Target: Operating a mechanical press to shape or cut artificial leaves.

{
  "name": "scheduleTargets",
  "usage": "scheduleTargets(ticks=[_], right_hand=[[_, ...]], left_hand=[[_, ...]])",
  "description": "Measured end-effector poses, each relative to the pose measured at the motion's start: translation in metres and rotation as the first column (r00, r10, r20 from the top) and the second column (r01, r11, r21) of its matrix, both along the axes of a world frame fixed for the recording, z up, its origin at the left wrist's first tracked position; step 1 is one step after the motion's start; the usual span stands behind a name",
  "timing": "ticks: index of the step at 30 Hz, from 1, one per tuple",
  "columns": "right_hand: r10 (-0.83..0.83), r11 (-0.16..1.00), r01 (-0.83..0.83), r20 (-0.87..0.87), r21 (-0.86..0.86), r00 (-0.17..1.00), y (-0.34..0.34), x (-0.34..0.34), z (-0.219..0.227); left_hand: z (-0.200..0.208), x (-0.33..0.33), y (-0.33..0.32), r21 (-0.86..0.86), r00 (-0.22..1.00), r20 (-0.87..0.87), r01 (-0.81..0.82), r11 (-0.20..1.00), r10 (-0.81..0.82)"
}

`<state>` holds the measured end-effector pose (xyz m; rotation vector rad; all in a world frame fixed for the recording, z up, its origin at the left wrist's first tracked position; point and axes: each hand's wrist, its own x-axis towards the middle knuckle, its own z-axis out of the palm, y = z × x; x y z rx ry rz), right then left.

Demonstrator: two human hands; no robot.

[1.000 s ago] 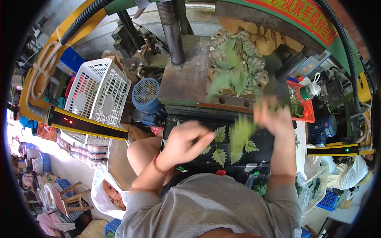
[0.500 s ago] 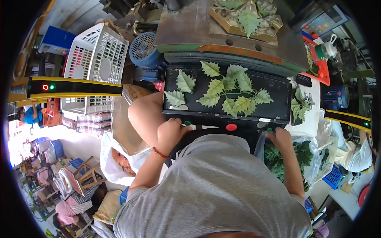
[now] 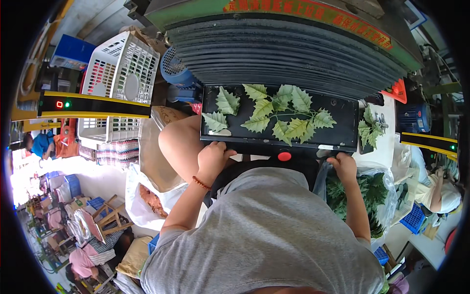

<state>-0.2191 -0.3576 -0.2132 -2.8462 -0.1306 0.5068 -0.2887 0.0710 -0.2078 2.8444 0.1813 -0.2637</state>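
Note:
Both my hands are at the front edge of a black machine tray [image 3: 225, 134]. My left hand [image 3: 211, 159], with a beaded bracelet on its wrist, is closed at the left end, thumb out over the spot of a green push button. At the right end my right hand [image 3: 345, 168] is closed too, its thumb over the other green button. Both buttons are now covered. Between them a red button [image 3: 284, 156] shows on the front. Pale green serrated leaves lie on the tray: a branched spray [image 3: 296, 115] and loose leaves [image 3: 227, 101] at the left.
Black ribbed bellows [image 3: 289, 54] under a green machine block [image 3: 406, 51] loom behind the tray. Yellow-black sensor bars [image 3: 93, 105] flank me. White baskets [image 3: 120, 63] stand left; a bag of dark green leaves [image 3: 357, 193] sits right. Other people work farther off.
The machine block has risen toward me, its bellows stretching out and the gold mould leaving view. My thumbs have moved onto the green buttons. The leaves on the tray lie nearly as before.

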Motion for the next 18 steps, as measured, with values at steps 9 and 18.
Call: scheduleTargets(ticks=[9,18], right_hand=[[0.137,0.877,-0.384,0.613,0.291,0.778,0.113,0.057,0.063],[0.228,0.808,-0.494,0.603,0.321,0.764,0.114,0.075,0.088]], left_hand=[[0.084,0.102,-0.057,-0.022,0.779,0.537,0.395,0.918,-0.322],[0.099,0.137,-0.059,0.03,0.732,0.509,0.511,0.859,-0.453]])
